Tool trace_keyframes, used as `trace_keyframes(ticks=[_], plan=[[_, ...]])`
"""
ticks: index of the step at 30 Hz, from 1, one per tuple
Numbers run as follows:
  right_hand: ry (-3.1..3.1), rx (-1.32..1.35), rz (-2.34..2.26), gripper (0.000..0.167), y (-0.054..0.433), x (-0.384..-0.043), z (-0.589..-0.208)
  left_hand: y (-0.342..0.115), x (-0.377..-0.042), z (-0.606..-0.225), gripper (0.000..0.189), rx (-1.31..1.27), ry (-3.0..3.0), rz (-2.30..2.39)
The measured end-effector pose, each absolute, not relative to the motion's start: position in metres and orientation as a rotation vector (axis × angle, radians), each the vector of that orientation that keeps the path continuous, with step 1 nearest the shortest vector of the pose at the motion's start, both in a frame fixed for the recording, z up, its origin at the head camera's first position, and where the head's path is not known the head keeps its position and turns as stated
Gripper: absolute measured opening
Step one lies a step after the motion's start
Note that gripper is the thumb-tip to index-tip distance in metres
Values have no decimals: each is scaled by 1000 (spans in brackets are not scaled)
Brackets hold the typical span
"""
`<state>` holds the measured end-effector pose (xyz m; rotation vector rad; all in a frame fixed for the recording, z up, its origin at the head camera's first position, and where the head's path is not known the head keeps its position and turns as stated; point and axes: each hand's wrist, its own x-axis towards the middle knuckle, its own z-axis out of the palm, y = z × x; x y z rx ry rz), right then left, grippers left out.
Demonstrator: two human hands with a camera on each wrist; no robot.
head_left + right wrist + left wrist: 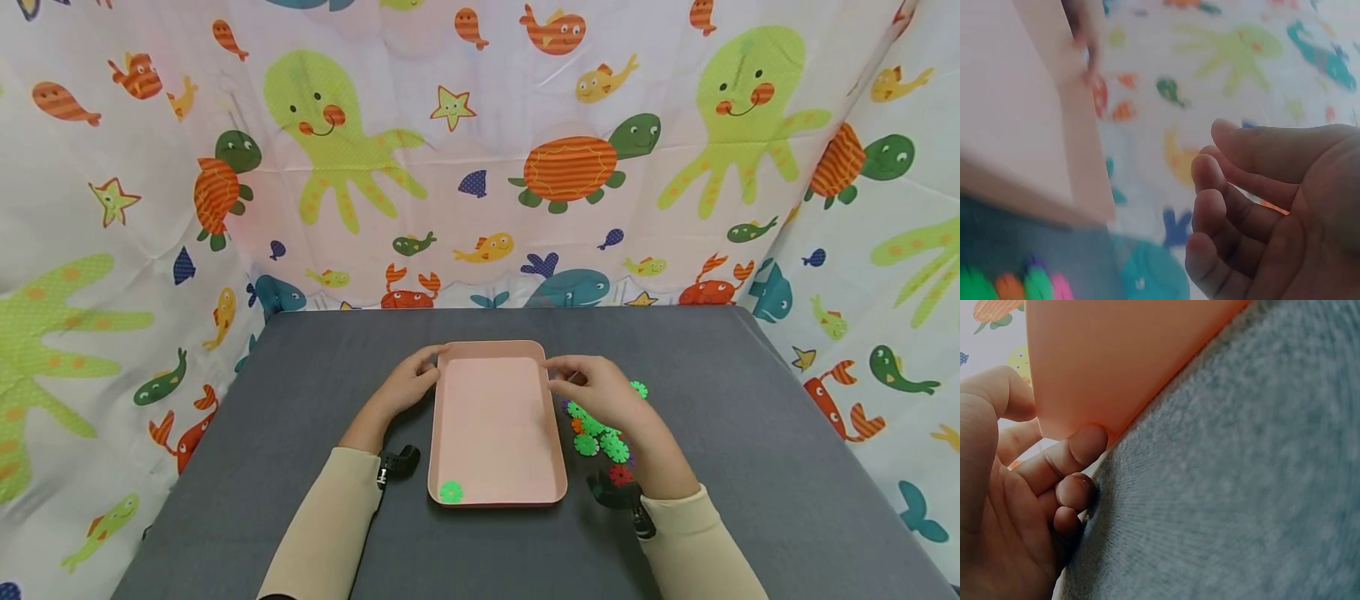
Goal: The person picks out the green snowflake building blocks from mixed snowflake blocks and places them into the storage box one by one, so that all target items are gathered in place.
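A pink rectangular tray (495,417) lies on the grey table, with one green notched disc (451,492) in its near left corner. At the far left corner, my left hand (408,382) pinches the tray between thumb and fingers, as the left wrist view shows at the tray's corner (1079,369). My right hand (600,390) hovers beside the far right edge. In the right wrist view its loosely bent fingers (1210,209) hold nothing and stand apart from the tray (1079,144).
Right of the tray is a pile of small notched plastic discs (615,450), mostly green with some red, orange and purple, partly hidden by my right forearm. A sea-animal curtain (450,208) hangs behind and beside the grey table (337,333).
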<state>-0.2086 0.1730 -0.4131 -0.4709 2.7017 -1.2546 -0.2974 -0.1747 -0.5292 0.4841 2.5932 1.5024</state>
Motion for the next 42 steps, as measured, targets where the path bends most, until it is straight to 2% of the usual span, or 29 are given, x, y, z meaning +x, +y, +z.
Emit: trace_keyframes(ticks=[12, 18, 24, 31, 35, 42], plan=[[2903, -162, -1139, 40, 260, -234, -442, -174, -298, -529, 50, 477, 2603, 1497], [2927, -38, -939, 41, 285, -237, -462, -175, -298, -529, 51, 478, 2592, 1505], [2918, -24, -813, 42, 293, -241, -482, -175, -299, -530, 51, 466, 2599, 1495], [2961, 93, -841, 32, 293, -243, -489, -175, -299, -531, 51, 465, 2600, 1507], [2914, 117, -953, 32, 290, -243, -482, -176, -299, -531, 51, 456, 2606, 1502], [2748, 2, -1455, 46, 267, -236, -443, -176, -299, -531, 51, 463, 2580, 1523]])
